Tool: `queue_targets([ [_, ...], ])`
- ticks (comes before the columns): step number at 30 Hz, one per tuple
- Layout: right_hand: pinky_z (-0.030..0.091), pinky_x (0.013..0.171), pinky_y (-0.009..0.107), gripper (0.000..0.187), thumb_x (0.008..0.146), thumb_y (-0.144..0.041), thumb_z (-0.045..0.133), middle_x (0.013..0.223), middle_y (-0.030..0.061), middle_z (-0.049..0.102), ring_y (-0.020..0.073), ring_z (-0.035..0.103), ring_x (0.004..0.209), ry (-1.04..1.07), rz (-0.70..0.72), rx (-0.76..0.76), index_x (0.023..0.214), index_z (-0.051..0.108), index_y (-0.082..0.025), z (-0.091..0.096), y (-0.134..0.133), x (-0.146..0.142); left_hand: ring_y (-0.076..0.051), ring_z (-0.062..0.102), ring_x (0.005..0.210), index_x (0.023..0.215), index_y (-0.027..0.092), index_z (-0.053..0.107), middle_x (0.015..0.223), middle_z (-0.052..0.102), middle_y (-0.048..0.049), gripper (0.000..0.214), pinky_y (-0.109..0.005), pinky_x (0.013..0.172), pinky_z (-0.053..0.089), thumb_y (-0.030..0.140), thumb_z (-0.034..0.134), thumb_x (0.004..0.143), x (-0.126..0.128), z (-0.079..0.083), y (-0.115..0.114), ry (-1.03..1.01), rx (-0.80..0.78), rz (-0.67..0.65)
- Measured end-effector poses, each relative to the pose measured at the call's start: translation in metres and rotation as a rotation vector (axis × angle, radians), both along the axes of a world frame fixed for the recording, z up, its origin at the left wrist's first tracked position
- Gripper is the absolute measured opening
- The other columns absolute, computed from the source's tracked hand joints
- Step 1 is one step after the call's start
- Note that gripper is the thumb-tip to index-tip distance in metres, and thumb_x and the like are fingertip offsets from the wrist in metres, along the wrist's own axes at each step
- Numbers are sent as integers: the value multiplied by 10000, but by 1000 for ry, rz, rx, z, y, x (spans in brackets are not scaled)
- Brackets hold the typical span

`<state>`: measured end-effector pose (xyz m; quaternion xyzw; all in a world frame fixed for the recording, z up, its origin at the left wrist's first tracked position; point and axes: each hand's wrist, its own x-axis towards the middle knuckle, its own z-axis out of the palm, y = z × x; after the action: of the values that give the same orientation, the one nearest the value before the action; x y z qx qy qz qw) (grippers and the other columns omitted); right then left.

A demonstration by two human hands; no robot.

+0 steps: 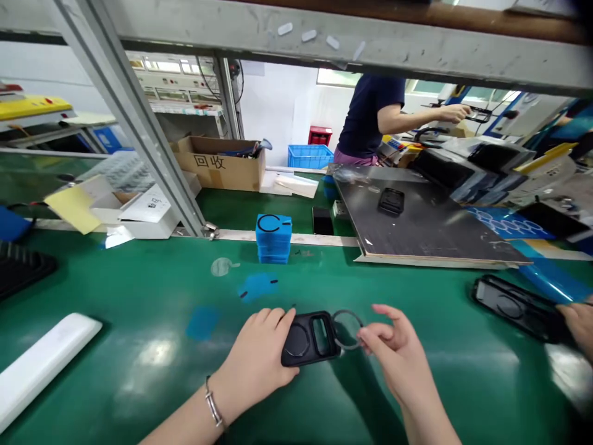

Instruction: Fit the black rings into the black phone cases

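Note:
My left hand [259,352] is wrapped round one end of a black phone case [303,347], just above the green table. The case shows a round ring mark and a camera cutout. Between thumb and fingers of my right hand [398,352] is a thin grey ring [348,329]. The ring hangs beside the camera end of the case; whether they touch I cannot tell. Beyond my hands stands a stack of blue sheets [273,239], with a black ring and a short strip on top. A loose blue sheet [259,287] with small black strips lies in front of it.
On the right, another person's hand [579,324] holds a black case [516,307]. A dark board [407,216] carries another case. At left lies a long white block [44,371]. A metal post [134,117] and a cardboard box [222,164] stand behind; a person works farther back.

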<state>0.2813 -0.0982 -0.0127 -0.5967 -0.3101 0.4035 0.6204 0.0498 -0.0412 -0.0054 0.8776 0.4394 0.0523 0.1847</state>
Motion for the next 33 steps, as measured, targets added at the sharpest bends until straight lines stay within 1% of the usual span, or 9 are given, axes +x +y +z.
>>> queue_targets([
  [2, 434, 519, 218, 467, 704, -469, 826, 556, -64, 633, 112, 534, 498, -12, 65, -33, 967, 511, -246, -3, 0, -12, -356, 550, 1178, 1455, 166, 448, 1319, 599, -144, 917, -518, 1018, 461, 372, 832, 648, -1, -1, 2, -19, -10, -4],
  [5, 402, 511, 234, 398, 756, -503, 762, 566, -43, 632, 133, 529, 513, -102, 192, -130, 867, 474, -251, -11, 0, -24, -389, 481, 1286, 1486, 186, 393, 1426, 534, -156, 1034, -558, 1070, 411, 441, 868, 604, -14, 0, 3, -60, -12, -21],
  [7, 374, 512, 245, 358, 795, -507, 705, 573, -38, 614, 144, 523, 527, -201, 268, -177, 801, 451, -254, -14, 2, -32, -396, 452, 1327, 1490, 206, 374, 1456, 511, -157, 1050, -582, 1103, 371, 451, 872, 599, -27, 0, 2, -86, -17, -29],
  [9, 330, 508, 250, 331, 830, -488, 649, 552, -56, 544, 137, 478, 513, -306, 316, -185, 748, 428, -256, -14, 6, -41, -388, 470, 1323, 1481, 227, 373, 1440, 532, -148, 1002, -603, 1122, 339, 426, 860, 629, -38, -4, 1, -110, -36, -27],
  [13, 266, 509, 249, 313, 844, -445, 595, 534, -89, 376, 119, 371, 493, -452, 356, -187, 699, 393, -255, -8, 14, -54, -353, 512, 1292, 1424, 237, 417, 1396, 570, -126, 869, -591, 1132, 342, 339, 842, 674, -45, -13, 1, -179, -108, 10],
  [17, 253, 511, 249, 316, 846, -452, 566, 541, -85, 356, 124, 352, 504, -530, 375, -227, 687, 378, -255, -4, 17, -58, -346, 523, 1276, 1362, 214, 460, 1378, 577, -131, 830, -581, 1125, 358, 291, 863, 641, -43, -17, 2, -245, -149, 23],
  [23, 273, 508, 247, 319, 854, -463, 551, 541, -78, 386, 130, 379, 503, -627, 372, -293, 681, 382, -255, 0, 15, -64, -351, 543, 1262, 1308, 221, 519, 1370, 588, -137, 750, -590, 1121, 360, 321, 857, 646, -44, -17, 1, -260, -127, 6],
  [28, 311, 512, 251, 283, 911, -400, 517, 549, -63, 455, 142, 450, 498, -818, 396, -238, 701, 389, -259, -1, 11, -64, -349, 553, 1257, 1282, 246, 577, 1383, 577, -136, 628, -592, 1108, 373, 369, 807, 711, -46, -18, 1, -220, -60, -44],
  [33, 379, 550, 262, 204, 965, -234, 416, 658, -10, 542, 167, 540, 588, -1125, 547, -5, 762, 424, -251, -2, 15, -59, -361, 545, 1260, 1342, 279, 572, 1369, 566, -169, 626, -640, 1081, 362, 387, 773, 758, -48, -25, -2, -173, 50, -128],
])
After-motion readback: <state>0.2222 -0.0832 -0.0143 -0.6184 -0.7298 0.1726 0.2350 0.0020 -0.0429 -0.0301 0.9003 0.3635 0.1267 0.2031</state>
